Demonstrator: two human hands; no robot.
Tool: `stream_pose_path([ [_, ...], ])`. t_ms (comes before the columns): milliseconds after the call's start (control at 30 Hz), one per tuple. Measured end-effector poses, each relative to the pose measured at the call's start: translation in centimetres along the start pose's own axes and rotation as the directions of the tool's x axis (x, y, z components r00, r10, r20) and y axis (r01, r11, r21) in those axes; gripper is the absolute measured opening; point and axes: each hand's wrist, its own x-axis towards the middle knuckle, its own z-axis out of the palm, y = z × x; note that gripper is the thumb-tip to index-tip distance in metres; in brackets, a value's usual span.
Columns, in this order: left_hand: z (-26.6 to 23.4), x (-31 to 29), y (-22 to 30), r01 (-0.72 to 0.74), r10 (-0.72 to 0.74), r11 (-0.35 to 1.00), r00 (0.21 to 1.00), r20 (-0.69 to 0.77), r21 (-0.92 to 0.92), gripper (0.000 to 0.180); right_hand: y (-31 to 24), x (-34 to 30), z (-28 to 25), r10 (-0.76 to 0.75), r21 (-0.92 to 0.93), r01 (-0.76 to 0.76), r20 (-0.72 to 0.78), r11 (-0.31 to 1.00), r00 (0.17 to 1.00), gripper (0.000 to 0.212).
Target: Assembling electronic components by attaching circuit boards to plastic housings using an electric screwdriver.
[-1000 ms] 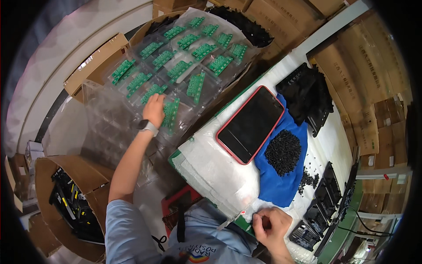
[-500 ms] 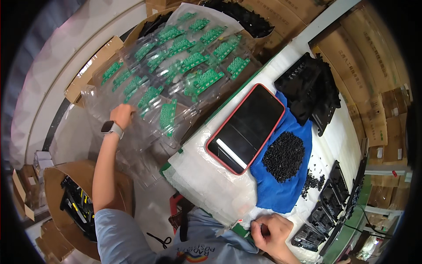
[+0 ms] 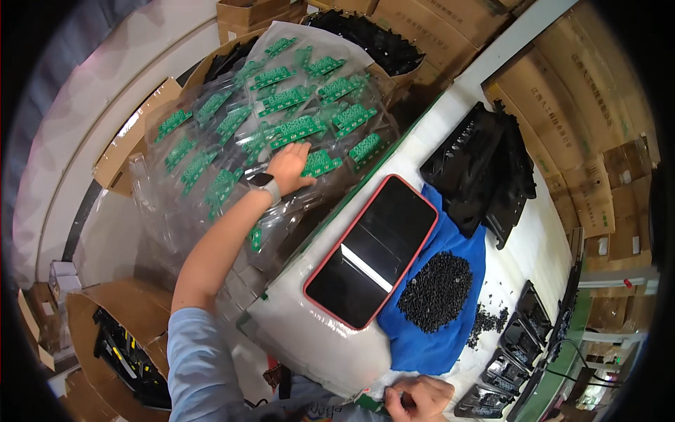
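My left hand (image 3: 288, 169), with a watch on the wrist, reaches over clear plastic trays (image 3: 158, 211) filled with green circuit boards. Its fingers stretch out and the thumb stands apart, beside one green circuit board (image 3: 321, 163); contact with it is hard to make out. At the near edge of the white-covered table (image 3: 316, 352), my right hand (image 3: 420, 399) is curled closed, and whatever is inside it is hidden. Closest to that hand lies a blue cloth (image 3: 422, 355) with a heap of small black screws (image 3: 436, 292) on it.
A red-edged phone (image 3: 373, 253) lies left of the screws. Black plastic panels (image 3: 481, 172) are stacked farther back. Several black frames (image 3: 517, 341) line the right side. A cardboard box (image 3: 91, 352) with black parts stands at lower left; more cartons (image 3: 562, 105) rise at right.
My left hand has moved right and inward over the trays, from their left edge to the boards. My right hand stays closed at the table edge. The view has shifted slightly.
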Motion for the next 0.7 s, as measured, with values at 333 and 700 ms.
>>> stream_pose_path([
  [333, -4.0, 4.6, -5.8, 0.097, -0.100, 0.995, 0.988, -0.120, -0.030, 0.068, 0.8, -0.3, -0.1, 0.007, -0.027, -0.006, 0.042, 1.000, 0.999, 0.016],
  [700, -5.2, 5.8, -7.2, 0.007, -0.002, 0.998, 0.997, 0.077, -0.068, 0.063, 2.9, -0.7, 1.4, -0.393, -0.283, 0.358, -0.076, 0.890, 0.916, 0.028],
])
